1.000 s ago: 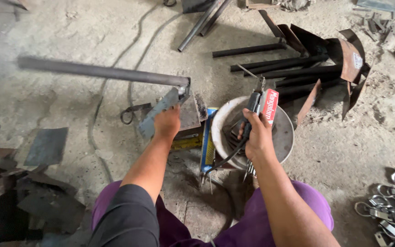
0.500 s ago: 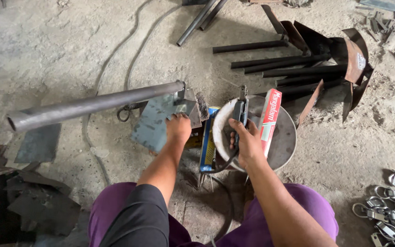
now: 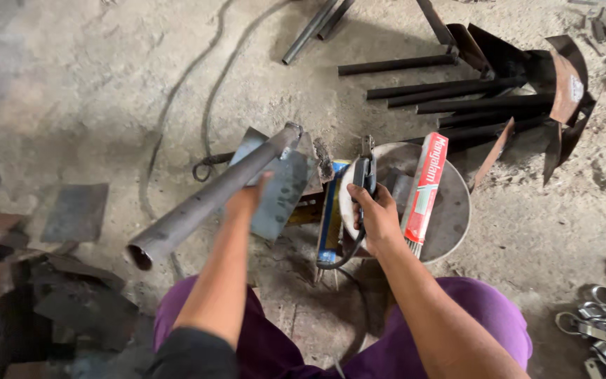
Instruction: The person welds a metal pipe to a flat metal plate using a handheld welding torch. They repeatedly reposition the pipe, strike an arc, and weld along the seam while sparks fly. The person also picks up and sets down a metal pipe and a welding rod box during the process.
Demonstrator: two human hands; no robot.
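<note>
While left hand [image 3: 247,200] lifts pipe [image 3: 205,200], plate [image 3: 282,193] beyond grip, right hand [image 3: 376,217] clutching holder [image 3: 365,172]

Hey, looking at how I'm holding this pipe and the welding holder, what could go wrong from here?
1. The left hand grips the pipe-and-plate piece at one spot, with the long tube cantilevered toward the lap; it may twist or drop onto the legs.
2. The right hand holds the electrode holder bare, close to metal; a stray touch might arc or burn skin.
3. The holder's cable loops beside the knees and could snag.
</note>
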